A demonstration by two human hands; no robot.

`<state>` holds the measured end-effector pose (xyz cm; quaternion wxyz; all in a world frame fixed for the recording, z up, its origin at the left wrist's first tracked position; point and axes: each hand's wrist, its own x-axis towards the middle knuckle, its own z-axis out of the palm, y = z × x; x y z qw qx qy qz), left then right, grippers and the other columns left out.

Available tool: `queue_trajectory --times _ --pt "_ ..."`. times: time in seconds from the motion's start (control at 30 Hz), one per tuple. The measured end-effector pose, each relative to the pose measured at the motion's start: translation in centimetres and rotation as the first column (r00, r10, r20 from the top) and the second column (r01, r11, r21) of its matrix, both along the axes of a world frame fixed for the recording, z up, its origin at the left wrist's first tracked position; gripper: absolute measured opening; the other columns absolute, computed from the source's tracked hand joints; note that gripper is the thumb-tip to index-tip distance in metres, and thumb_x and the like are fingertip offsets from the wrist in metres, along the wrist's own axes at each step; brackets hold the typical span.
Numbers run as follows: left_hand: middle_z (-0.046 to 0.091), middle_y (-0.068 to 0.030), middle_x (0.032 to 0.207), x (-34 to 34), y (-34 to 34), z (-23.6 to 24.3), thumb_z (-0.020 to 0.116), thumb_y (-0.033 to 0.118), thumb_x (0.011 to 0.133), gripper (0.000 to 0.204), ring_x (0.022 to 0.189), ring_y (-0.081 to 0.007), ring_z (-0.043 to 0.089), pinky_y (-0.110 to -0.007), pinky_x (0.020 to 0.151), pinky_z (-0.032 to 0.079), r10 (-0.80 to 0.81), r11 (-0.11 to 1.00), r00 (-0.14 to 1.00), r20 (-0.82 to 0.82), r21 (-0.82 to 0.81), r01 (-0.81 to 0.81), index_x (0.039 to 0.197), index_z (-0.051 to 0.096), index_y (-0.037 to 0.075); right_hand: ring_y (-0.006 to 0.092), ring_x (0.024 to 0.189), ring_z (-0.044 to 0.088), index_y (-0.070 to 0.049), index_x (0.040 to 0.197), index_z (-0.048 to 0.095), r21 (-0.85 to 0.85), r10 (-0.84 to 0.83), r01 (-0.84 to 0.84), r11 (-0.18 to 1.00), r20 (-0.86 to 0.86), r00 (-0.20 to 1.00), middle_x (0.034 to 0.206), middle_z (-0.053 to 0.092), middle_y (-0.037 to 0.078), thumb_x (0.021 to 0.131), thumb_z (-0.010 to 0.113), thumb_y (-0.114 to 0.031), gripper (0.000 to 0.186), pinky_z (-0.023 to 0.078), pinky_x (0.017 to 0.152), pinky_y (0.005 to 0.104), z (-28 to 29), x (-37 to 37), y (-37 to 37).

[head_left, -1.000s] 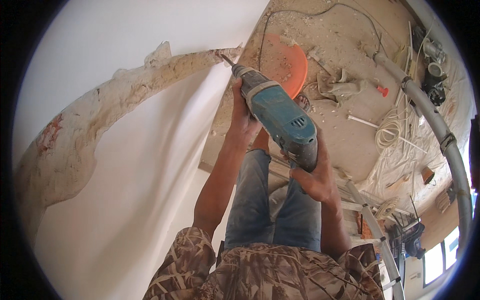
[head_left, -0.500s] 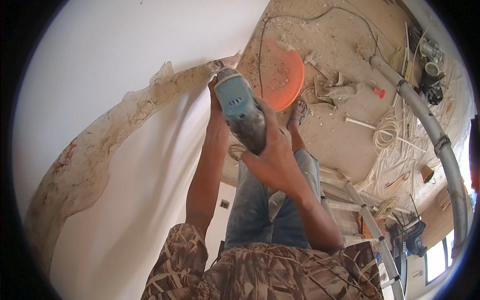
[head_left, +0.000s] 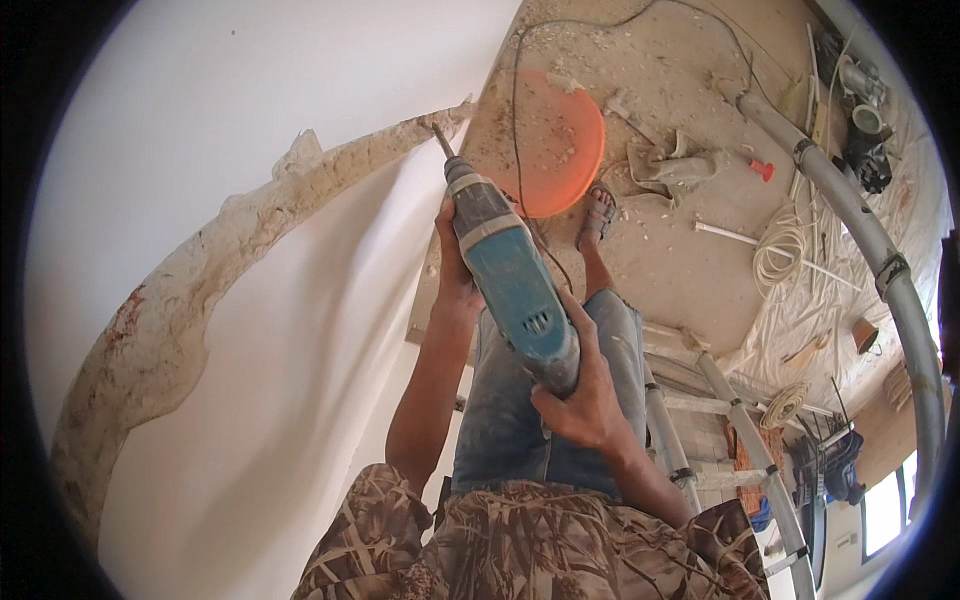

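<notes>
A teal and dark grey rotary hammer drill [head_left: 515,280], dusty, slants across the middle of the view in both my hands. My left hand [head_left: 455,258] grips its front part from the left side; most of those fingers are hidden behind the body. Around the rear handle my right hand [head_left: 582,395] is closed. The drill's long bit [head_left: 441,140] points up and left, its tip at the far end of a rough channel [head_left: 245,222] cut in the white wall [head_left: 290,70]. Whether the tip touches the channel, I cannot tell.
Below stands an orange basin [head_left: 560,150] with debris in it, near a sandalled foot [head_left: 597,212]. Rubble, a hammer [head_left: 632,117] and a dark cable [head_left: 517,100] lie on the floor. A grey pipe [head_left: 850,205], coiled tubing [head_left: 780,252] and a ladder [head_left: 735,410] are at right.
The drill has been drawn back toward me and lower, so its bit now shows clear of the channel. Both hands moved with it, the right one down toward my legs.
</notes>
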<state>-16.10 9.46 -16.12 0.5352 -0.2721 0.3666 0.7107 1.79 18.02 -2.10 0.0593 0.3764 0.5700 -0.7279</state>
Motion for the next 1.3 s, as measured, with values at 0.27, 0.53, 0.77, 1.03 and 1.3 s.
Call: queue_trajectory --times 0.27,0.53,0.77,1.03,1.3 --pt "0.072 -0.0137 0.1 -3.2 -1.2 -3.5 0.046 0.072 0.092 0.071 0.087 -0.0273 0.072 -0.043 0.076 0.061 -0.087 0.991 0.996 -0.027 0.097 0.089 0.114 0.065 0.008 0.051 0.12 0.057 -0.006 0.159 0.012 0.033 0.002 -0.002 0.999 0.022 1.0 0.133 0.055 0.034 0.074 0.069 -0.009 0.102 0.046 0.101 0.0499 -1.6 -3.3 -0.9" --pt "0.072 -0.0138 0.102 -5.1 -2.2 -6.2 0.048 0.068 0.093 0.067 0.089 -0.0288 0.071 -0.043 0.077 0.06 0.086 0.99 0.971 0.222 0.088 -0.108 0.117 0.066 0.008 0.0519 0.111 0.06 -0.008 0.16 0.011 0.064 0.06 -0.064 0.996 0.062 0.996 0.125 0.059 0.034 0.076 0.069 -0.009 0.102 0.049 0.095 0.0515 -2.3 -6.8 -1.3" --pt "0.07 -0.0133 0.104 0.1 -1.7 2.5 0.045 0.067 0.095 0.067 0.096 -0.0271 0.071 -0.043 0.08 0.06 -0.059 0.998 0.998 -0.013 -0.037 0.058 0.121 0.063 0.008 0.0349 0.135 0.049 0.002 0.157 0.016 -0.024 0.007 -0.008 1.0 -0.036 0.999 0.147 0.044 0.026 0.071 0.065 0.001 0.099 0.038 0.112 0.0428 2.8 0.5 -0.8" --pt "0.07 -0.0118 0.103 2.5 -0.4 8.7 0.044 0.068 0.095 0.066 0.091 -0.0262 0.071 -0.043 0.08 0.059 -0.087 0.983 0.991 -0.098 -0.168 0.069 0.121 0.061 0.009 0.0369 0.126 0.059 -0.001 0.159 0.014 -0.097 0.0 0.001 0.995 0.004 1.0 0.135 0.057 0.028 0.073 0.076 -0.006 0.106 0.044 0.106 0.0418 5.6 4.2 -1.0" --pt "0.069 -0.0124 0.1 4.1 -0.8 11.6 0.046 0.07 0.094 0.07 0.09 -0.0286 0.071 -0.047 0.073 0.061 0.007 0.997 0.999 -0.051 -0.072 -0.01 0.122 0.061 0.008 0.0403 0.122 0.062 -0.004 0.16 0.013 -0.072 0.036 -0.038 0.997 -0.022 0.999 0.128 0.061 0.029 0.07 0.077 -0.003 0.11 0.048 0.102 0.0421 8.3 5.3 -1.4"
